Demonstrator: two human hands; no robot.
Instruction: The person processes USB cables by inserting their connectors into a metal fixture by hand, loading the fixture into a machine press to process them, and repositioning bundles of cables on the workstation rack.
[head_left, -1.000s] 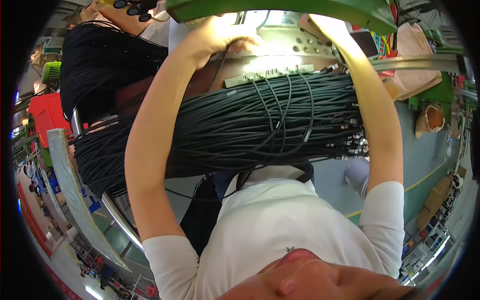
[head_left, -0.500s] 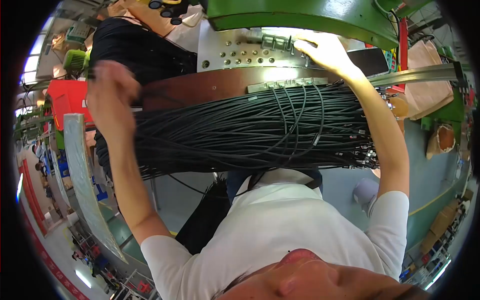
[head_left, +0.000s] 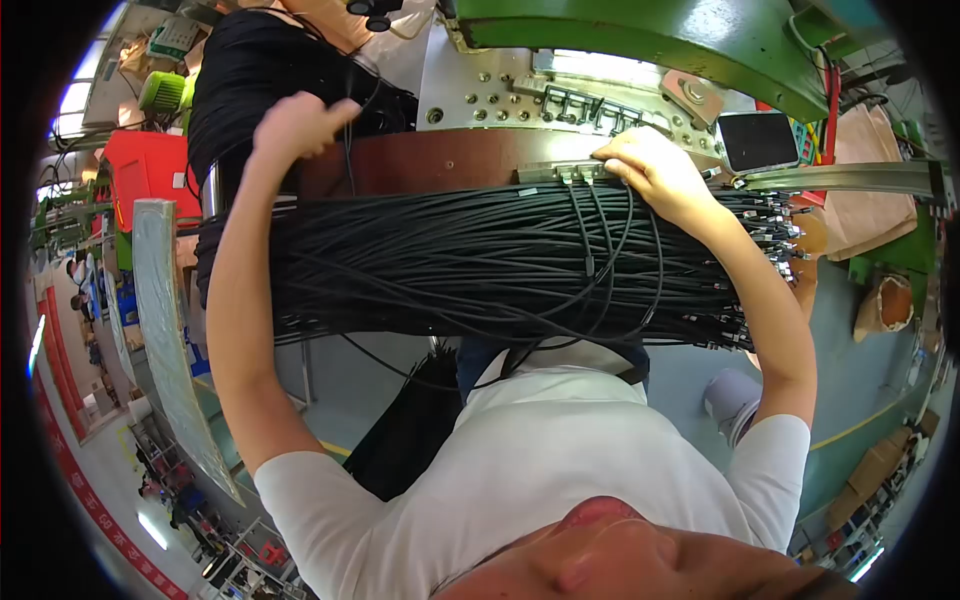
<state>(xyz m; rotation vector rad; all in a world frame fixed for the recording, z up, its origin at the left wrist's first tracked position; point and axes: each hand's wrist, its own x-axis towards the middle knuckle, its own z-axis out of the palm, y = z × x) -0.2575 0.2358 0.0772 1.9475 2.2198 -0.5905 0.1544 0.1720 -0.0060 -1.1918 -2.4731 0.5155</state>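
My left hand [head_left: 295, 130], slightly blurred, is above the left part of the work area with its fingers pinched on a thin black cable [head_left: 350, 165]. My right hand [head_left: 660, 175] bends over the right part of a metal strip [head_left: 540, 173]. Its thumb and fingers close where a cable end meets the strip; the exact grip is partly hidden. Two light cable connectors show in the strip left of my fingers. A thick bundle of black cables [head_left: 450, 260] lies before me. Beyond the strip, a metal mould insert [head_left: 590, 108] rests on a drilled steel plate [head_left: 455, 100].
A green machine body [head_left: 650, 30] overhangs the plate. A dark pile of cables [head_left: 260, 95] lies at the back left, near a red bin [head_left: 145, 170]. A dark flat screen [head_left: 757, 140] and a metal rail [head_left: 850, 178] are to the right.
My right hand has come back from the mould insert on the plate to the metal strip. My left hand has moved up and right, with a thin cable now showing at its fingers.
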